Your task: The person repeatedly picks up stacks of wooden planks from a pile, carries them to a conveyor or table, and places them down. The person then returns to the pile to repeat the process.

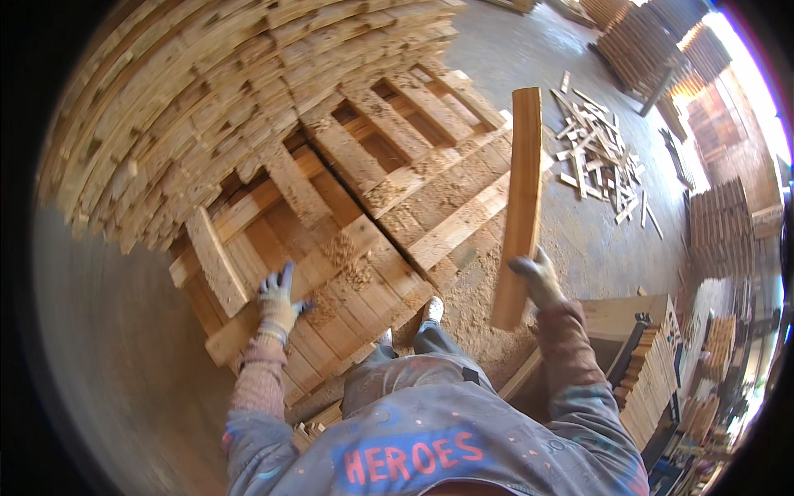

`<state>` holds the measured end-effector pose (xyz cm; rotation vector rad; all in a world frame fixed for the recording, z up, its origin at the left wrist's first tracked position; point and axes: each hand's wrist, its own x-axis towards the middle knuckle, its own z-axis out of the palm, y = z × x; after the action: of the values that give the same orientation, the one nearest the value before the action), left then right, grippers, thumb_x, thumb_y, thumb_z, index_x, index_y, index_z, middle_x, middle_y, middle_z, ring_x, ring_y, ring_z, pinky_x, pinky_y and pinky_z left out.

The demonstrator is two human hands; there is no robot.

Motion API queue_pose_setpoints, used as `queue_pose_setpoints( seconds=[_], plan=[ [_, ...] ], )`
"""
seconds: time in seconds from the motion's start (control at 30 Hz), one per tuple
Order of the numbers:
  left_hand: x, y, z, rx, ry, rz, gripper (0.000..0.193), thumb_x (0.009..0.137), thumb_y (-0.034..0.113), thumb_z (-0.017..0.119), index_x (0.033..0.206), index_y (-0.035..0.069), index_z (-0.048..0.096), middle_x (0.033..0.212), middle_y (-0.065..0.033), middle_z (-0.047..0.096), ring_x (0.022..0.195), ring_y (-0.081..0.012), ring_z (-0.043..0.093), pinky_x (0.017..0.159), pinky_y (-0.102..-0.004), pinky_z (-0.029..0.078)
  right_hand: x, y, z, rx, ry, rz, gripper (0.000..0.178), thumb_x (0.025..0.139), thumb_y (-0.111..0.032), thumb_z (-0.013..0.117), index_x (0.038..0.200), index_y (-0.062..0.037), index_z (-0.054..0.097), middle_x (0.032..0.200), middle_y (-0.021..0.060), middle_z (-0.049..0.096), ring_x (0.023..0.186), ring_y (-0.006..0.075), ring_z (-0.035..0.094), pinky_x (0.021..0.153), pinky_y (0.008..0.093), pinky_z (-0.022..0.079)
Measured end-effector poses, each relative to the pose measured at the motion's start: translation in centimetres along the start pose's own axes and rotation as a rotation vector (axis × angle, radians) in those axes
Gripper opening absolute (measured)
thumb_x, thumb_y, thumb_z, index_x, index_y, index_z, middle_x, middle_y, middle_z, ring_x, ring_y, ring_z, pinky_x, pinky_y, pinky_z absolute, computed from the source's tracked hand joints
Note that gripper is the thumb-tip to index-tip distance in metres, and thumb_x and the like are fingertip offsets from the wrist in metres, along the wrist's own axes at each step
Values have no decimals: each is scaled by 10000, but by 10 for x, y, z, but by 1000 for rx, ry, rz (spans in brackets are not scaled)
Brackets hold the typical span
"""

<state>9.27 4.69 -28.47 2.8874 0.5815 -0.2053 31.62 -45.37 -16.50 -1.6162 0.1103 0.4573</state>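
Observation:
My right hand [539,279], in a work glove, grips a long wooden board [524,165] near its lower end. The board stands out upright in front of me, clear of the pallets. My gloved left hand [279,304] is held over the near left wooden pallet [310,256], its fingers apart and nothing in them. Whether it touches the wood I cannot tell. Beside that hand a short plank [217,260] lies along the pallet's left side. Wood shavings [343,252] are heaped on the slats. A second pallet [430,157] adjoins it on the right.
Tall stacks of pallets [207,91] rise behind both pallets. Loose wood offcuts [595,149] lie scattered on the concrete floor at the right. Close by my right arm stands a bin [616,318] beside a row of stacked boards [649,384]. Sawdust [471,310] covers the floor near my feet.

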Motion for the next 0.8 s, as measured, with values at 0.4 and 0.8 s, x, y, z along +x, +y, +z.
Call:
queue_pose_setpoints(
  seconds=[0.4, 0.8],
  plan=[
    [125, 316, -129, -1015, -440, 310, 940, 835, 577, 790, 1523, 32, 453, 1327, -176, 646, 1185, -227, 616, 1043, -351, 489, 154, 106, 36, 185, 433, 48, 1172, 759, -170, 908, 1579, 22, 93, 1267, 214, 627, 1085, 303, 659, 905, 391, 589],
    [292, 486, -40, -1018, -618, 351, 953, 933, 742, 518, 1649, 217, 173, 1648, -200, 308, 1525, -346, 294, 1251, -479, 240, 142, 46, -34, 373, 96, 300, 672, 903, -685, 638, 1385, -228, 528, 1169, -14, 602, 1020, 158, 559, 916, 436, 469]
  ],
)
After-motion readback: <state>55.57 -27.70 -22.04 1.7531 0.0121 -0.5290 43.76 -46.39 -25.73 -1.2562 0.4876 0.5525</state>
